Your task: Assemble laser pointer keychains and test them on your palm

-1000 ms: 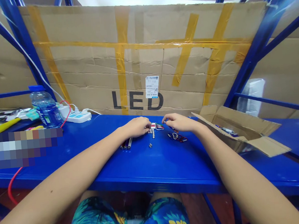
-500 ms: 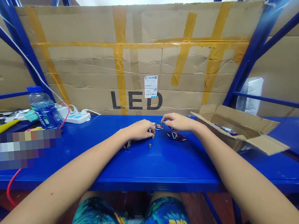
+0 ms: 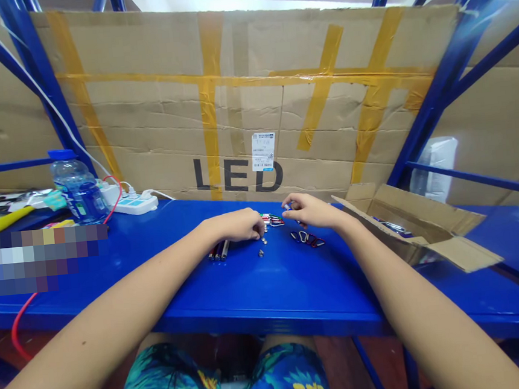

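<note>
The right hand (image 3: 312,210) has lifted slightly off the blue metal bench (image 3: 258,279), pinching a small silvery part (image 3: 286,206); the left hand (image 3: 239,225) stays curled over dark slim tubes (image 3: 219,250), beside loose carabiner clips (image 3: 307,237).

Bench (image 3: 268,290): water bottle (image 3: 78,189) and power strip (image 3: 135,202) at far left, open box (image 3: 419,226) at right. Between them lie small tubes (image 3: 219,250), loose metal bits (image 3: 261,253) and clips (image 3: 307,238). Cardboard sheet (image 3: 251,98) stands behind.
</note>
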Demonstrator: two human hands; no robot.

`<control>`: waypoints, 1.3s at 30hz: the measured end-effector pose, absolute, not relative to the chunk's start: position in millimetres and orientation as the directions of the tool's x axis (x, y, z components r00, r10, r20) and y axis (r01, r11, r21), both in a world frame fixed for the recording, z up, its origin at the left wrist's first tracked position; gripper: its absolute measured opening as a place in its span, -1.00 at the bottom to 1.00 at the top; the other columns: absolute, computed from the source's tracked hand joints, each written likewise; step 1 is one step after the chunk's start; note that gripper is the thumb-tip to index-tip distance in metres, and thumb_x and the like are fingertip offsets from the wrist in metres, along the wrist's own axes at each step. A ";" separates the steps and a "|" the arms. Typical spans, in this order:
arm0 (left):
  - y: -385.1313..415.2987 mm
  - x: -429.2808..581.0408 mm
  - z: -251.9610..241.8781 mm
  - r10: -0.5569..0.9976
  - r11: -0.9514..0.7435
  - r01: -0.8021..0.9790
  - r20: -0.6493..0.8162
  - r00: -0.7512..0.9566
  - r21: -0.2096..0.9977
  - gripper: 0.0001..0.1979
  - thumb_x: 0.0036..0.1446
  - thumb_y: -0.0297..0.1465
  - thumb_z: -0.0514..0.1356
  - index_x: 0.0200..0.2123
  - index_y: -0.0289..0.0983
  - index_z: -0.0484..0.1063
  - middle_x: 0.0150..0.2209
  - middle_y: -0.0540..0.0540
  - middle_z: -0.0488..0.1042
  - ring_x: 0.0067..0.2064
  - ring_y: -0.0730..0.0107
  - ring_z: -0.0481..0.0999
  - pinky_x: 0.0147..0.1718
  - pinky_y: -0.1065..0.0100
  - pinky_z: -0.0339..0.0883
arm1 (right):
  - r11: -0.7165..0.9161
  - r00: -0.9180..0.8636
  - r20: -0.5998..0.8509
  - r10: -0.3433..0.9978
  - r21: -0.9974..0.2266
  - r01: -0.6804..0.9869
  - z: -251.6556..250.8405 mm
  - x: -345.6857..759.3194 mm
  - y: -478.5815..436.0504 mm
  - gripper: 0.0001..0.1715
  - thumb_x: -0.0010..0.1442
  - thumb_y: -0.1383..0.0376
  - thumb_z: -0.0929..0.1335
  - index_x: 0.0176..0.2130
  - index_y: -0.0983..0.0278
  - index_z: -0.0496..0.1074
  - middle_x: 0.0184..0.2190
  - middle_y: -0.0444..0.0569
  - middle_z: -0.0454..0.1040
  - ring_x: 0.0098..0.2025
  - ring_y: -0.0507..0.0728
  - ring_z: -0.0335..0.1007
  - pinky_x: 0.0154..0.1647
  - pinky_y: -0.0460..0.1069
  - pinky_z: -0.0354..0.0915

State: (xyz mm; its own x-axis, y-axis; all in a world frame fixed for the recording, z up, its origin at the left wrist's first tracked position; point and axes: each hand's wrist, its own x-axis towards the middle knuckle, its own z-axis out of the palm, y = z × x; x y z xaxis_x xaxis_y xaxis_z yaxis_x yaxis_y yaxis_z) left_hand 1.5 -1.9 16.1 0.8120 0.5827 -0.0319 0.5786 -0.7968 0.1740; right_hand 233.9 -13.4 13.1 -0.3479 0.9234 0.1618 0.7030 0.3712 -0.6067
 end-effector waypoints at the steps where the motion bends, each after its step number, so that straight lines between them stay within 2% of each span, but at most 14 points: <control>1: -1.8 1.5 16.3 0.582 -0.797 0.580 -0.043 0.812 0.166 -0.78 0.07 -0.52 0.17 -0.25 -0.28 0.59 -0.32 -0.10 0.57 -0.33 0.37 0.45 -0.36 0.38 0.19 | 0.370 -0.342 0.169 0.925 -0.616 0.696 12.4 234.2 -12.6 -0.65 0.16 0.20 0.37 -0.09 0.30 0.29 -0.48 -0.15 0.39 -0.57 -0.03 0.28 -0.57 -0.11 0.22; 5: -1.7 0.6 18.5 0.603 -0.781 0.607 -0.075 0.794 0.149 -0.80 0.06 -0.51 0.18 -0.26 -0.29 0.58 -0.34 -0.10 0.56 -0.34 0.39 0.45 -0.39 0.41 0.18 | 0.381 -0.325 0.208 0.922 -0.626 0.681 10.8 236.6 -9.0 -0.63 0.14 0.20 0.39 -0.10 0.29 0.29 -0.51 -0.16 0.38 -0.56 0.00 0.32 -0.57 -0.10 0.22; 9: -2.4 -1.5 21.2 0.649 -0.741 0.659 -0.112 0.752 0.127 -0.82 0.07 -0.47 0.18 -0.27 -0.30 0.56 -0.33 -0.11 0.55 -0.35 0.38 0.44 -0.41 0.40 0.17 | 0.424 -0.355 0.237 0.904 -0.601 0.677 9.9 239.6 -5.8 -0.75 0.15 0.18 0.37 -0.22 0.29 0.34 -0.51 -0.12 0.42 -0.55 0.02 0.33 -0.57 -0.08 0.22; 13: -5.3 -1.5 23.7 0.661 -0.731 0.674 -0.135 0.738 0.106 -0.86 0.06 -0.47 0.17 -0.33 -0.30 0.54 -0.33 -0.11 0.54 -0.36 0.37 0.43 -0.41 0.39 0.17 | 0.455 -0.403 0.226 0.887 -0.580 0.675 9.6 240.1 -5.5 -0.78 0.20 0.15 0.31 -0.31 0.28 0.36 -0.51 -0.09 0.44 -0.53 0.05 0.34 -0.55 -0.06 0.22; 19: -5.8 -2.8 23.2 0.671 -0.686 0.705 -0.216 0.709 0.179 -0.89 -0.03 -0.45 0.19 -0.37 -0.28 0.49 -0.40 -0.05 0.52 -0.42 0.40 0.40 -0.44 0.39 0.17 | 0.468 -0.419 0.231 0.878 -0.599 0.650 8.8 234.1 -6.6 -0.81 0.22 0.29 0.24 -0.23 0.29 0.41 -0.46 -0.06 0.45 -0.46 0.06 0.35 -0.43 -0.04 0.25; 21: -3.7 -4.2 22.1 0.669 -0.691 0.698 -0.198 0.716 0.186 -0.90 -0.04 -0.44 0.19 -0.39 -0.28 0.48 -0.43 -0.05 0.52 -0.44 0.40 0.39 -0.46 0.38 0.17 | 0.504 -0.455 0.246 0.856 -0.590 0.630 7.6 231.6 -5.9 -0.80 0.21 0.32 0.23 -0.23 0.30 0.42 -0.42 -0.04 0.46 -0.39 0.08 0.36 -0.36 -0.02 0.26; 23: -1.4 -4.9 21.5 0.657 -0.733 0.654 -0.053 0.752 0.187 -0.90 0.00 -0.44 0.18 -0.39 -0.29 0.49 -0.43 -0.06 0.52 -0.43 0.40 0.40 -0.44 0.38 0.18 | 0.542 -0.496 0.256 0.830 -0.583 0.605 6.5 229.0 -5.6 -0.81 0.21 0.34 0.22 -0.26 0.30 0.41 -0.42 -0.04 0.45 -0.35 0.09 0.34 -0.28 0.00 0.25; 25: 0.6 -3.9 21.2 0.619 -0.785 0.590 0.222 0.753 0.186 -0.86 0.08 -0.46 0.13 -0.34 -0.30 0.50 -0.38 -0.08 0.54 -0.39 0.41 0.43 -0.39 0.38 0.21 | 0.555 -0.516 0.255 0.817 -0.588 0.588 6.0 226.4 -6.3 -0.83 0.21 0.34 0.22 -0.32 0.30 0.39 -0.44 -0.07 0.41 -0.35 0.08 0.30 -0.25 0.01 0.22; 27: 2.1 -0.6 20.1 0.547 -0.826 0.535 0.483 0.684 0.178 -0.82 0.15 -0.48 0.10 -0.26 -0.31 0.51 -0.33 -0.10 0.56 -0.32 0.40 0.47 -0.32 0.38 0.26 | 0.543 -0.518 0.241 0.821 -0.611 0.577 6.0 223.9 -7.9 -0.82 0.21 0.33 0.22 -0.38 0.29 0.36 -0.47 -0.09 0.37 -0.38 0.07 0.26 -0.26 0.00 0.20; 29: 3.5 4.0 17.2 0.470 -0.857 0.492 0.624 0.624 0.153 -0.82 0.20 -0.47 0.10 -0.23 -0.32 0.51 -0.28 -0.12 0.58 -0.26 0.39 0.50 -0.25 0.36 0.31 | 0.522 -0.518 0.224 0.825 -0.653 0.548 5.9 221.4 -9.7 -0.81 0.22 0.31 0.22 -0.41 0.29 0.33 -0.49 -0.10 0.35 -0.42 0.05 0.22 -0.30 -0.01 0.19; 34: 7.6 12.7 5.9 0.341 -0.900 0.433 0.710 0.616 0.056 -0.84 0.23 -0.47 0.12 -0.22 -0.31 0.52 -0.27 -0.13 0.60 -0.23 0.35 0.55 -0.21 0.31 0.38 | 0.465 -0.551 0.199 0.810 -0.791 0.398 3.1 216.0 -11.4 -0.85 0.22 0.29 0.24 -0.37 0.28 0.32 -0.44 -0.09 0.39 -0.45 0.03 0.25 -0.38 -0.02 0.23; 39: 8.5 12.9 2.6 0.289 -0.921 0.388 0.737 0.611 0.040 -0.83 0.25 -0.47 0.10 -0.22 -0.29 0.51 -0.29 -0.12 0.58 -0.24 0.36 0.55 -0.22 0.31 0.40 | 0.401 -0.565 0.204 0.799 -0.882 0.249 0.8 212.6 -11.9 -0.89 0.20 0.27 0.30 -0.35 0.27 0.34 -0.42 -0.08 0.40 -0.40 0.06 0.35 -0.34 0.01 0.34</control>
